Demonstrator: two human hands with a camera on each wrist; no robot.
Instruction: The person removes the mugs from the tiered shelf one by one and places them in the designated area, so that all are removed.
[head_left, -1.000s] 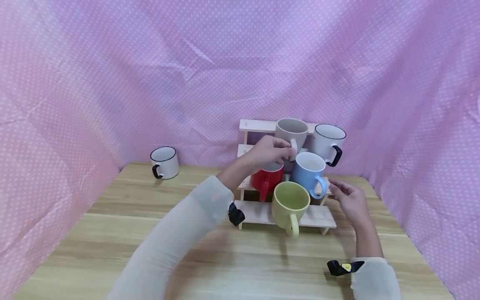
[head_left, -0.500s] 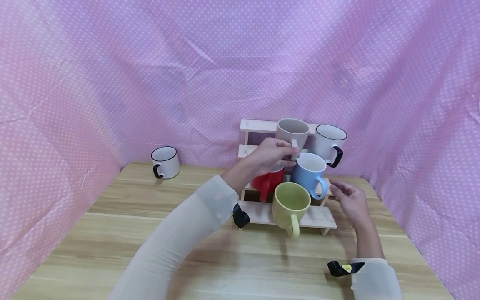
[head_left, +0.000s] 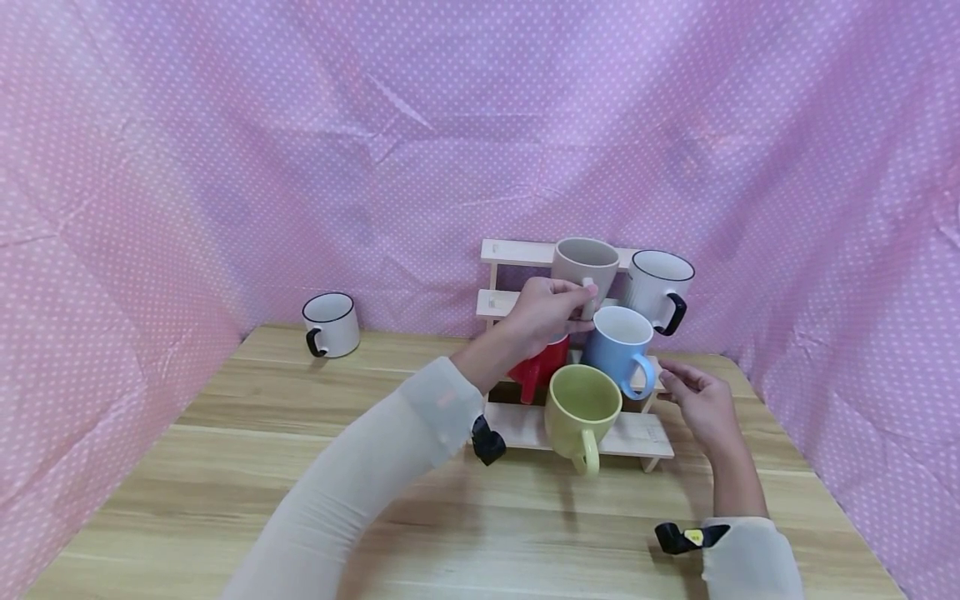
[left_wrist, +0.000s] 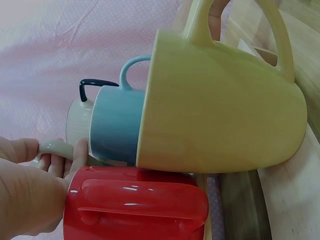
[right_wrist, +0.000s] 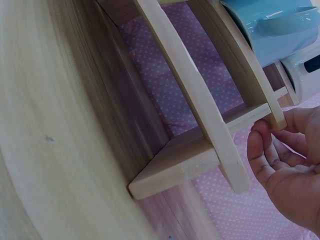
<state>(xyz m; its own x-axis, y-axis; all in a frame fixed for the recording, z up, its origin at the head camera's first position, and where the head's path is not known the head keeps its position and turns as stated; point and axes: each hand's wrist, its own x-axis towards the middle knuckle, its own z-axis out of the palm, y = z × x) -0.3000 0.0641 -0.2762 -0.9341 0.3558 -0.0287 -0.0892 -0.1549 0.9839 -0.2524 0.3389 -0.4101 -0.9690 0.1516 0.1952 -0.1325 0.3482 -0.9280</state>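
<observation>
In the head view, my left hand (head_left: 542, 321) pinches the handle of a grey mug (head_left: 573, 267), which stands upright on an upper tier of a wooden stepped rack (head_left: 517, 421). Its thumb and fingers meet across that pale handle (left_wrist: 57, 148) in the left wrist view. My right hand (head_left: 701, 404) holds the right end of a lower tier board (right_wrist: 277, 117) between thumb and fingertips. A red mug (head_left: 551, 360), partly behind my left hand, and a blue mug (head_left: 611, 354) share that tier. Below them sits a yellow-green mug (head_left: 562, 425), handle toward me.
A white mug with black rim and handle (head_left: 648, 287) stands right of the grey one on the rack. A similar white mug (head_left: 337, 333) is on the wooden table (head_left: 262, 467) at the back left. Pink dotted cloth (head_left: 420, 183) encloses the back and sides.
My left hand has shifted slightly right and down, its fingers resettling around the grey mug's handle. The mug hardly moves. My right hand keeps its place on the rack.
</observation>
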